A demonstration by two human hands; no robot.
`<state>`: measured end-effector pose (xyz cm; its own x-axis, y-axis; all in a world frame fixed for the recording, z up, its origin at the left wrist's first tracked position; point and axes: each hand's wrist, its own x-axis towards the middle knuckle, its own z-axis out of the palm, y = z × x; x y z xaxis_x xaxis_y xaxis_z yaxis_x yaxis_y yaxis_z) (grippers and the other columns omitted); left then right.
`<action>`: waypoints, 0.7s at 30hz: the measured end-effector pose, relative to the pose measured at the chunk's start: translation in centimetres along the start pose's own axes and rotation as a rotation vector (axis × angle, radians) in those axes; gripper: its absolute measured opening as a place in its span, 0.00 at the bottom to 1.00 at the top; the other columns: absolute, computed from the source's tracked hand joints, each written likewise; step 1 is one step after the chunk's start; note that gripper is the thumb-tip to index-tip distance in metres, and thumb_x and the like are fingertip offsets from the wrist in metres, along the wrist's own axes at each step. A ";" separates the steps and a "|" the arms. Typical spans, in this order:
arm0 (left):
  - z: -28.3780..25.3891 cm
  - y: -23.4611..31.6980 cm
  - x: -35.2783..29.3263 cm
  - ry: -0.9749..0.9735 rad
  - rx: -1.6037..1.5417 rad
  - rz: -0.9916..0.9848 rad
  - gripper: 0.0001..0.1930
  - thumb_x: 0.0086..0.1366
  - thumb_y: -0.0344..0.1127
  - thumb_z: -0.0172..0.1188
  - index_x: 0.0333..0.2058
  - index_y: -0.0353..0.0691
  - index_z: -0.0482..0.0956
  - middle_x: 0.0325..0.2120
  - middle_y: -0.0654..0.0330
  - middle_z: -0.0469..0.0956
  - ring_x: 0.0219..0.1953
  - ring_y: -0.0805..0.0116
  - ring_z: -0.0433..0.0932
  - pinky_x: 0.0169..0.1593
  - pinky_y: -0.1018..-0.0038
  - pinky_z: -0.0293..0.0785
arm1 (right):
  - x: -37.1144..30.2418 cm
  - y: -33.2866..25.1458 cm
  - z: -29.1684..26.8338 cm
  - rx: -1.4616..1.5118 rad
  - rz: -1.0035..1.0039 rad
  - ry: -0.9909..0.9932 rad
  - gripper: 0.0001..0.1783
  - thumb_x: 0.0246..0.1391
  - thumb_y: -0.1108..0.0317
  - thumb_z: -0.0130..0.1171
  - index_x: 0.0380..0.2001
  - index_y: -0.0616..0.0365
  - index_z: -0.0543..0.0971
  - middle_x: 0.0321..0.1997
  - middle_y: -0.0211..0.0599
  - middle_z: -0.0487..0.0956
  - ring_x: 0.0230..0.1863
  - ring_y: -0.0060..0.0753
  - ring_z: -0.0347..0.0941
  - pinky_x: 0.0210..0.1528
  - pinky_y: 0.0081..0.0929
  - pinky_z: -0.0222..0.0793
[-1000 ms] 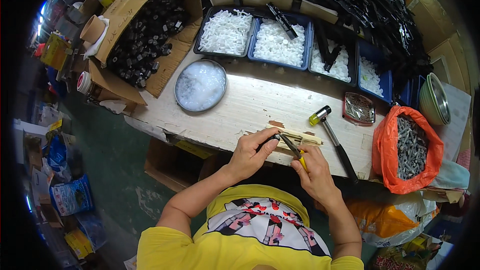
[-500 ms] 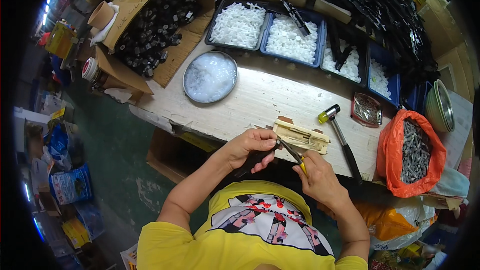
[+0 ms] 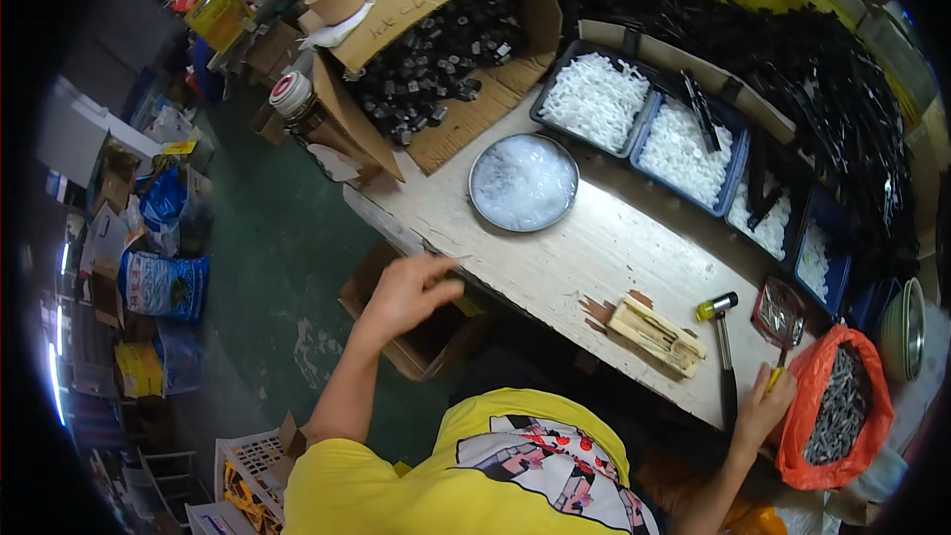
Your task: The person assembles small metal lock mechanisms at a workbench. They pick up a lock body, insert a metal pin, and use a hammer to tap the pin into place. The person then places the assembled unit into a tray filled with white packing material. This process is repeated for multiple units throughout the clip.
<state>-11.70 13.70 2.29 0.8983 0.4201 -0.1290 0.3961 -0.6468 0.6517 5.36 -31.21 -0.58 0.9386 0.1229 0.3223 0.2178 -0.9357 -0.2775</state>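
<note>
My left hand (image 3: 408, 299) is over the table's near left edge, above an open cardboard box (image 3: 421, 362) below. Its thumb and forefinger are apart, and I see nothing held in it. On the far right, my right hand (image 3: 765, 408) is closed around a yellow-handled tool (image 3: 775, 376) with a slim metal shaft. The shaft's end reaches the red tray (image 3: 759, 322) of small metal pieces. A pale yellow grooved block (image 3: 656, 337) lies on the table between my hands. Beside it rests a hammer (image 3: 726, 367) with a black grip and yellow face.
A round metal dish (image 3: 523, 223) holds a whitish translucent mass. Behind stand bins (image 3: 634, 163) of white plastic parts, then heaped black strips (image 3: 842, 89). A cardboard carton (image 3: 367, 154) of black parts is at left. An orange-red bag (image 3: 792, 451) of grey pieces sits at right.
My hands have parted: the left swung left to the table edge and no longer shows the dark piece. The right carried the yellow-handled tool right to the red tray. The view has shifted.
</note>
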 end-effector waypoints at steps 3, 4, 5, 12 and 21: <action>-0.1 -0.1 5.6 0.376 0.144 0.073 0.15 0.51 0.37 0.60 0.35 0.33 0.77 0.28 0.47 0.74 0.29 0.53 0.75 0.32 0.63 0.69 | -0.4 4.4 2.2 -0.169 -0.023 0.015 0.13 0.55 0.64 0.48 0.29 0.67 0.68 0.31 0.54 0.66 0.35 0.54 0.61 0.39 0.45 0.56; 0.1 -1.0 8.2 0.480 0.243 0.126 0.13 0.52 0.36 0.59 0.34 0.32 0.77 0.28 0.46 0.73 0.30 0.52 0.75 0.33 0.62 0.69 | -0.6 4.6 2.5 -0.188 0.011 -0.001 0.13 0.55 0.64 0.48 0.29 0.66 0.68 0.32 0.54 0.66 0.36 0.54 0.61 0.40 0.45 0.56; 0.2 -1.8 10.7 0.583 0.343 0.177 0.12 0.53 0.35 0.57 0.34 0.32 0.76 0.29 0.45 0.72 0.31 0.50 0.75 0.34 0.62 0.69 | -0.7 4.6 2.7 -0.206 0.044 -0.019 0.14 0.54 0.63 0.49 0.30 0.66 0.68 0.34 0.53 0.67 0.37 0.54 0.62 0.40 0.45 0.56; -0.2 -6.3 22.9 0.569 0.656 -0.212 0.07 0.54 0.31 0.54 0.32 0.37 0.77 0.41 0.48 0.69 0.35 0.46 0.76 0.37 0.52 0.72 | 0.3 2.4 1.6 -0.317 0.009 0.094 0.14 0.50 0.64 0.53 0.35 0.63 0.70 0.48 0.51 0.67 0.48 0.54 0.61 0.46 0.43 0.58; -0.2 -7.3 20.9 0.559 0.463 0.036 0.11 0.52 0.27 0.56 0.36 0.34 0.73 0.35 0.48 0.69 0.40 0.47 0.70 0.40 0.56 0.68 | 12.6 -9.5 5.9 0.209 -0.531 0.132 0.10 0.41 0.75 0.56 0.31 0.55 0.75 0.33 0.34 0.72 0.38 0.37 0.66 0.41 0.35 0.57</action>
<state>4.15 27.34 -5.08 0.7296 0.5762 0.3683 0.5196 -0.8172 0.2492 16.73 -18.83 0.74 0.6485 0.5023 0.5720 0.7097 -0.6708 -0.2155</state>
